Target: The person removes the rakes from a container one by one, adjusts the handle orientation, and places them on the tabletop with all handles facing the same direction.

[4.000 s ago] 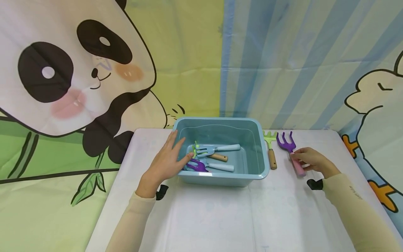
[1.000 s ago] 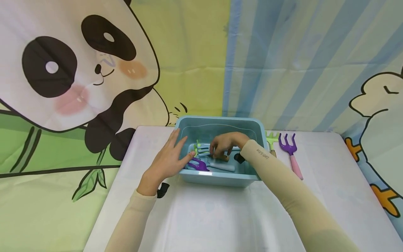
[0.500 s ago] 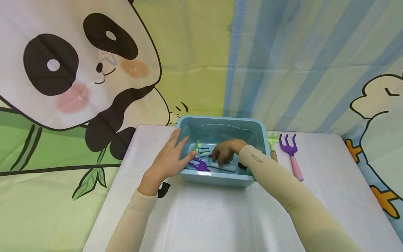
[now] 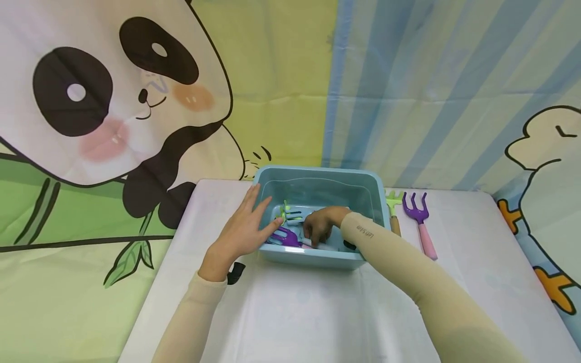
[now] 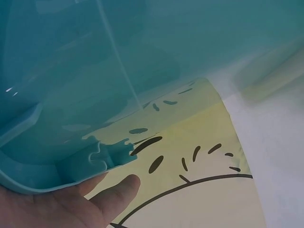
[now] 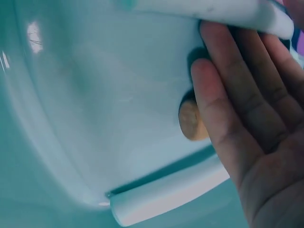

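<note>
My left hand [image 4: 242,229] rests on the left rim of a blue plastic tub [image 4: 317,170], fingers straight and spread, thumb reaching over the inside. Down in the tub, my right hand [image 4: 323,223] pinches the light blue handle [image 6: 228,12] of a garden tool by the near wall; its head is hidden. Left of that hand lie a purple hand fork [image 4: 286,238] with a bit of pink handle showing, a light blue hand fork [image 4: 295,215] and a light green tool [image 4: 284,210]. In the right wrist view, a wooden handle end [image 6: 192,121] shows beside my fingers.
On the white table [image 4: 299,312], right of the tub, lie a green hand rake [image 4: 395,222] with a wooden handle and a purple hand fork [image 4: 425,237] with a pink handle. A printed cloth backdrop [image 4: 272,91] hangs behind the table.
My right hand has let go of the pink-handled fork on the table and moved left into the tub, then toward the near handle, which has shifted slightly nearer. My left hand stays.
</note>
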Demonstrator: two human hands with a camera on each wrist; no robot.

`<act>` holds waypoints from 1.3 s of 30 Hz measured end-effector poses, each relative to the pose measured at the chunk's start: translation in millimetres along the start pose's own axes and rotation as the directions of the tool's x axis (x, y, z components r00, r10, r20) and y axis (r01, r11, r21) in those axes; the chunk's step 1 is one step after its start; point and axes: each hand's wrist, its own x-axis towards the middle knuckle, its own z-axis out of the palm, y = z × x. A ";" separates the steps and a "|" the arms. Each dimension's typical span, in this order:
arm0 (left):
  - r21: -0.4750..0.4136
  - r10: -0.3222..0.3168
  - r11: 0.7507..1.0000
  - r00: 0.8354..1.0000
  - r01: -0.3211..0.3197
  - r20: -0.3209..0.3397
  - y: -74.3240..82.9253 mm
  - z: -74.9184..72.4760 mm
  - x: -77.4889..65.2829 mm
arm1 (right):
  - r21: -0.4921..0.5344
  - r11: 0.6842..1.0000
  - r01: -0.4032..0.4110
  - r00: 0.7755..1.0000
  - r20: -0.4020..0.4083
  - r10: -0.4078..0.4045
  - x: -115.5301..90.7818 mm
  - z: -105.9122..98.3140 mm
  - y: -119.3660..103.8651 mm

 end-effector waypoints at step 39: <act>-0.003 -0.027 1.000 0.999 0.027 0.032 1.6 -2.7 3.7 | 0.044 0.999 -0.016 0.989 0.145 0.009 1.6 3.3 -8.5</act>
